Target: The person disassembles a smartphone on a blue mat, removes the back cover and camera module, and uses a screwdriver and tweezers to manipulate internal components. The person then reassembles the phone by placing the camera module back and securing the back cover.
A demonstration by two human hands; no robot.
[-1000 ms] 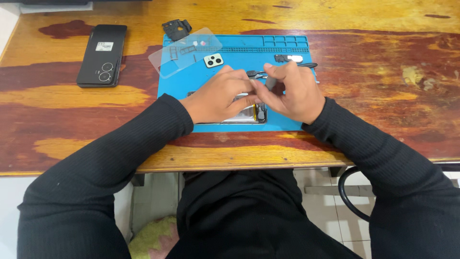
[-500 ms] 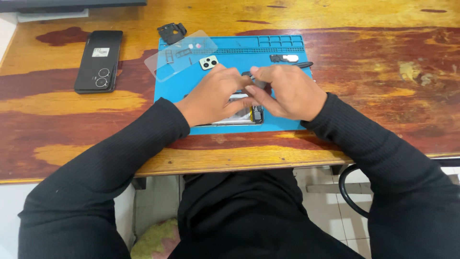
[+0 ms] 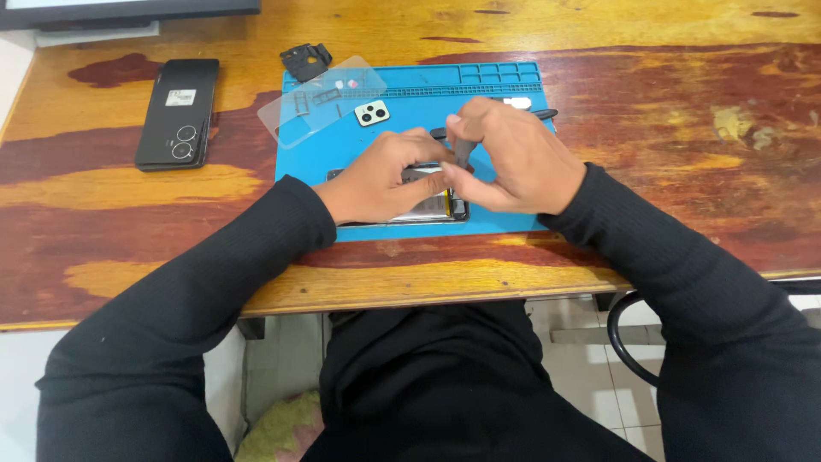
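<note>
White rectangular label (image 3: 180, 97) on back of black phone (image 3: 177, 114), lying far left on wooden table (image 3: 684, 111). Dark screen edge (image 3: 128, 10) at top left (mostly out of frame).

The phone (image 3: 428, 208) lies flat on the blue mat (image 3: 342, 162), near the mat's front edge, with its long side along that edge. It is opened: a pale inside part with a yellow strip shows near its right end. Most of it is hidden under the hands. A thin dark tool (image 3: 463, 152) stands almost upright over the phone's right half, above the mat's middle.
</note>
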